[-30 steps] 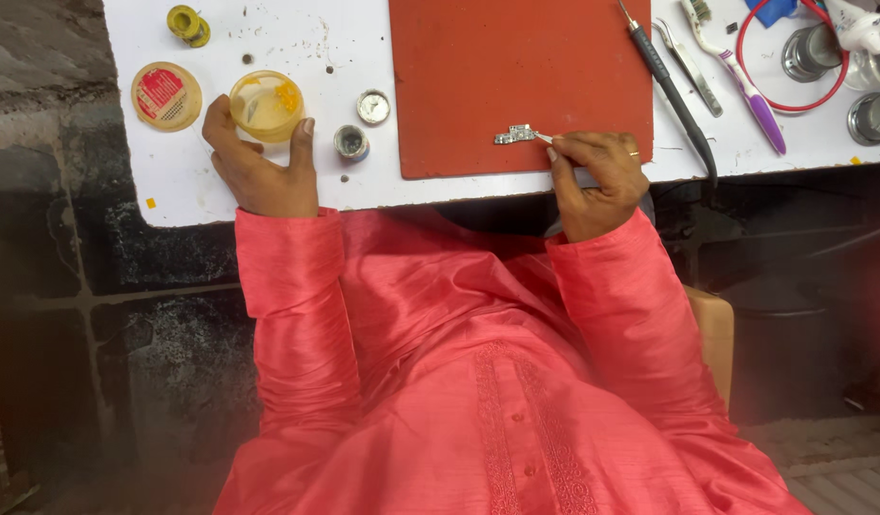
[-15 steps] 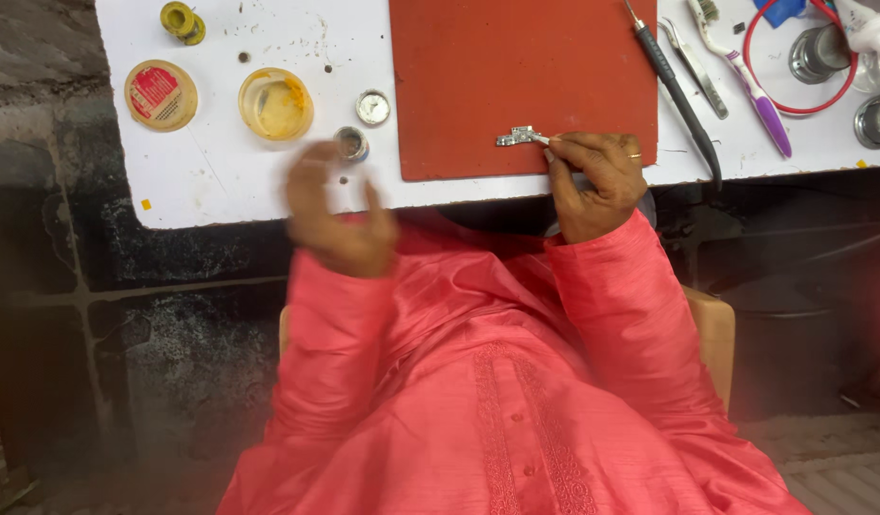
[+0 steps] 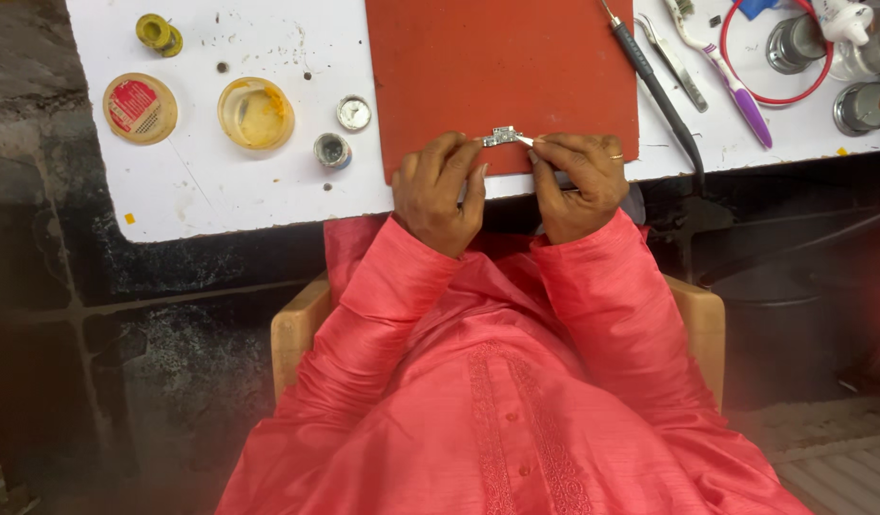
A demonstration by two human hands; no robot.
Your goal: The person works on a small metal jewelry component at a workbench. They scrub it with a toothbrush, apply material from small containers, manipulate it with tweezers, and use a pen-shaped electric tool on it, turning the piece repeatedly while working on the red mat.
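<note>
Two hands, left hand point(image 3: 442, 191) and right hand point(image 3: 573, 181), pinch small metal part point(image 3: 501, 137) near mat point(image 3: 497, 67) edge.

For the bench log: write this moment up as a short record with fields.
left hand: left hand fingertips on the small metal part
right hand: right hand pinching the part's other end
surface: red mat on white table
left of mat: open yellow jar, two small tins
right of mat: black-handled tool, tweezers, purple toothbrush
</note>
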